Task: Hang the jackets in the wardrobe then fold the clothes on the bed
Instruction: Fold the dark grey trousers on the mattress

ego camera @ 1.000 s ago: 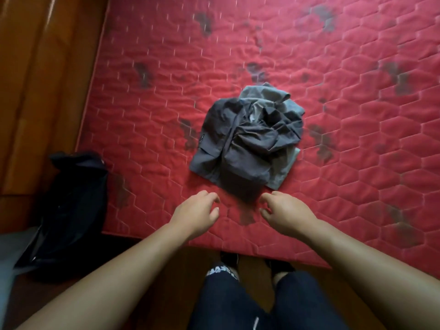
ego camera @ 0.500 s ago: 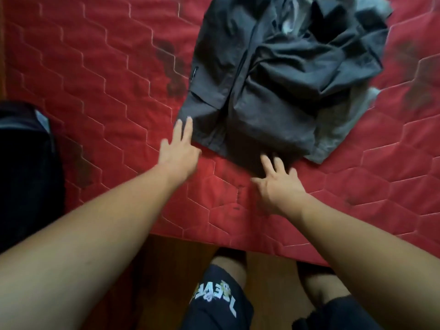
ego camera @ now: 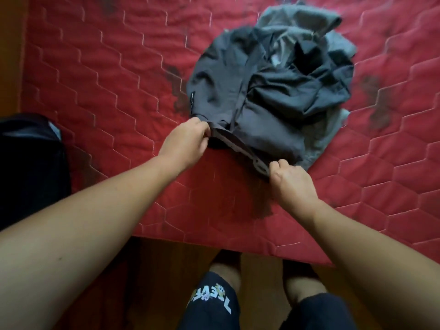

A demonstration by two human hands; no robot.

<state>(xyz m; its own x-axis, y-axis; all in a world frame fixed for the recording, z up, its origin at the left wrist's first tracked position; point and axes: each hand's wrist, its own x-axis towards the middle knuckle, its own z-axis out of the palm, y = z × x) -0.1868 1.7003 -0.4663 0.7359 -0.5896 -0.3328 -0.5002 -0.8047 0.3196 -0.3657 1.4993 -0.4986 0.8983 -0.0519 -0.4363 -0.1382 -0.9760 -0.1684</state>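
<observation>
Both grips hold cloth: the left hand (ego camera: 184, 141) pinches the near-left end of a dark grey garment (ego camera: 226, 86) between thumb and curled fingers, and the right hand (ego camera: 289, 179) pinches the same garment's edge further right, fingers curled tight. The bed (ego camera: 107, 79), covered in red quilting with a hexagon stitch and dark blotches, fills most of the view; its near edge runs across just in front of the person's legs. The dark grey garment lies crumpled on the bed near that edge, toward the right, and a band (ego camera: 238, 146) with a pale inner lining is drawn between the two hands. A lighter grey garment (ego camera: 297, 17) lies bunched with it, showing at the far side and under the right side of the heap. A black object (ego camera: 28, 163), too dark to identify, sits off the bed's left edge. Below the near edge are a wooden floor (ego camera: 152, 270) and dark printed shorts (ego camera: 214, 303). A small black label (ego camera: 192, 99) shows on the dark garment's left side.
</observation>
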